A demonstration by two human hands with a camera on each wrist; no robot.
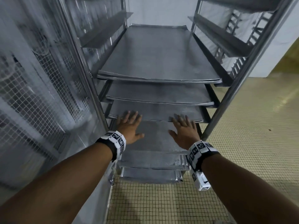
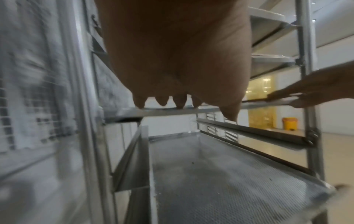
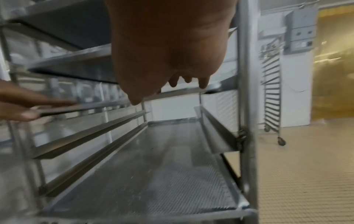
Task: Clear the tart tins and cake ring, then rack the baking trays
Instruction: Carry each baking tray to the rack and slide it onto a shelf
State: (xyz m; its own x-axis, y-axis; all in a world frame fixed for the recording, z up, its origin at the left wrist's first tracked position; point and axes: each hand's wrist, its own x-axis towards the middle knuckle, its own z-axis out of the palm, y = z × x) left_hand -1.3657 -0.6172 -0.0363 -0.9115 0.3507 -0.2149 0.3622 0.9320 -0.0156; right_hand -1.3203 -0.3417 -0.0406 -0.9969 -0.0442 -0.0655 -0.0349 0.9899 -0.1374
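Head view: both hands' straight fingers (image 1: 129, 114) touch tray (image 1: 155, 110).

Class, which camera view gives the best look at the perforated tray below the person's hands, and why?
The right wrist view: the perforated tray fills the lower frame, holes and rim visible along its length. The left wrist view shows it nearly as well, blurrier at the near corner. The head view shows only strips of it, between the left hand and right hand.

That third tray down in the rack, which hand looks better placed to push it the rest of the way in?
Neither clearly: both. The left hand and right hand lie flat with straight fingers at the front edge of the tray, one near each corner, so an even two-handed push looks best.
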